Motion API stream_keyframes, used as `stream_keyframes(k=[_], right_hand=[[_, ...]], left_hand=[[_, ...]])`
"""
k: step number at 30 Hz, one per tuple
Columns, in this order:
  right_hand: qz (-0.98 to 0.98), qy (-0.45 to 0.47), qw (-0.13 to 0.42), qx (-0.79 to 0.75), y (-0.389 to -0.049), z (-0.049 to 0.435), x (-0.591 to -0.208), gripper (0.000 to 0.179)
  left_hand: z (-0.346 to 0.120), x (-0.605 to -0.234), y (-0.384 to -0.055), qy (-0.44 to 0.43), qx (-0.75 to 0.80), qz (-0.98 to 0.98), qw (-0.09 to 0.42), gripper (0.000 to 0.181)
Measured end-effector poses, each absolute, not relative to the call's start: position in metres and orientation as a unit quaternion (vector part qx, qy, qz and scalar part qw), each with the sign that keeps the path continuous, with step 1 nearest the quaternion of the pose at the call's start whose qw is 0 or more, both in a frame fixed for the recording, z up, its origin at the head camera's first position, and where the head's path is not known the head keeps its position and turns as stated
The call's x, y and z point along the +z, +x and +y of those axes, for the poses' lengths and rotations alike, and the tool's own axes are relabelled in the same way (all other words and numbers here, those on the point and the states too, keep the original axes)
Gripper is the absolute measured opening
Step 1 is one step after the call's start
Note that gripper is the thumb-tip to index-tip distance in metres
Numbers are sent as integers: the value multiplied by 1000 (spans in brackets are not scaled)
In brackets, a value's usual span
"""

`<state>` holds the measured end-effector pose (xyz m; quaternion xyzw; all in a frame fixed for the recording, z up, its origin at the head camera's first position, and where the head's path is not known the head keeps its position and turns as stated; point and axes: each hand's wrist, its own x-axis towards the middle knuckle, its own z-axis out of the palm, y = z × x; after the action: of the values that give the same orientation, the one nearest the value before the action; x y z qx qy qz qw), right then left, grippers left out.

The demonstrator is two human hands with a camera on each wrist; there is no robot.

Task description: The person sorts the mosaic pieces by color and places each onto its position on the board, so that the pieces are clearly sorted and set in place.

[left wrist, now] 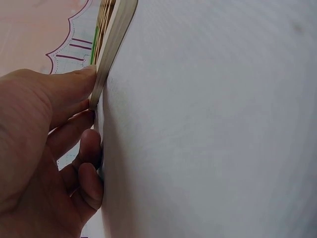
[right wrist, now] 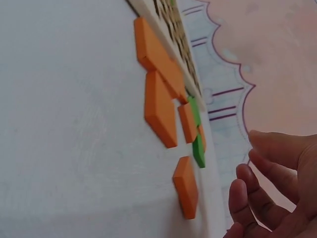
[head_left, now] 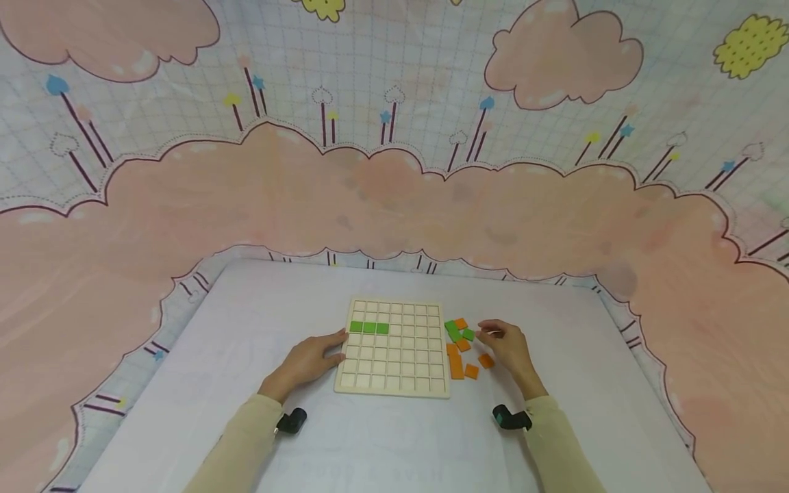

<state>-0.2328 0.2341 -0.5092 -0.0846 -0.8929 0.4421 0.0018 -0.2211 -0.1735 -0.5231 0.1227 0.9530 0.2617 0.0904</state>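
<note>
A pale square board with a grid of recessed squares lies on the table, with three green tiles in a row at its left. The fingers of my left hand touch the board's left edge; in the left wrist view its thumb lies against the board's rim. My right hand hovers right of the loose tiles, closest to a small green tile. In the right wrist view its thumb and fingers are loosely bent, with nothing visible between them.
Several orange tiles, one of them an orange tile set apart, lie by the board's right side with a longer green piece. The white-covered table backs onto a patterned cloth with clouds. A black wrist camera sits at the left sleeve.
</note>
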Motion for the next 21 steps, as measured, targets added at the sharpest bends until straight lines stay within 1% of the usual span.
stream_keyframes(k=[9,21], right_hand=[[-894,-104,-14,435,-244,239,-521,28],[-904,-108,-38,412,-253,234,-527,31]], left_hand=[[-172,-523,-221,122,264,952,90,54],[-172,-523,-222,125,257,954,88,54]])
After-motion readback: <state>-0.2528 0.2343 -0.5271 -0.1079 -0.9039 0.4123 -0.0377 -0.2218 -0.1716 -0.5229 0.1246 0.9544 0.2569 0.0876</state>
